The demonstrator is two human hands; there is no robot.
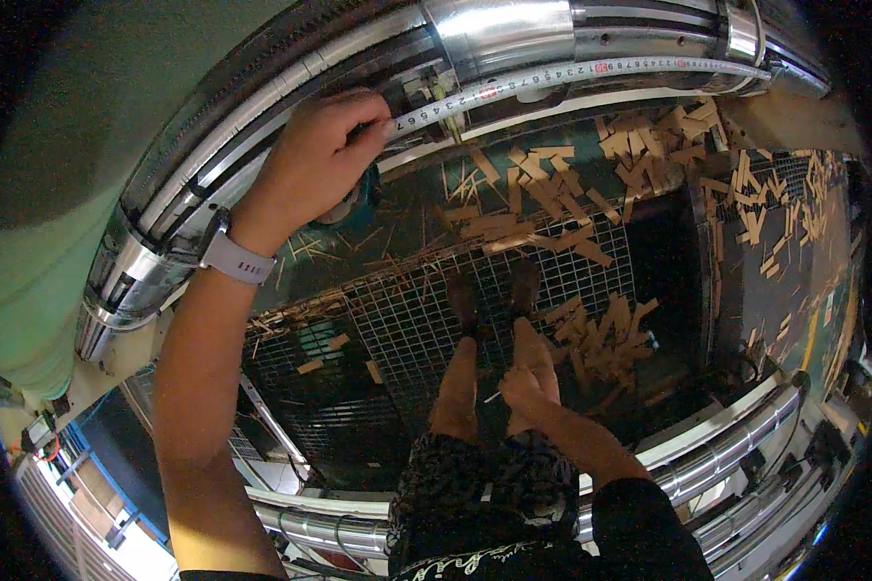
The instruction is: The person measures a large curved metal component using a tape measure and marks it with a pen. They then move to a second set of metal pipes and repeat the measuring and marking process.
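My left hand (329,140), with a watch (231,250) on its wrist, pinches the white blade of a tape measure (543,79). The blade runs from my fingers to the right along a long machine shaft with shiny metal collars (504,34), its far end by the shaft's right part. Under that hand is a rounded teal thing (358,205), partly hidden; I cannot tell whether it is the tape's case. Low in front of my legs, my right hand (521,389) is closed, with a thin white stick (494,397) poking out on its left.
Beneath my shoes lies a metal grating (402,315). Loose wood strips (547,184) litter the ledge under the shaft, and more wood pieces (606,339) are heaped right of my legs. A second shiny shaft (707,474) runs behind me. Green sheeting (77,184) hangs at the left.
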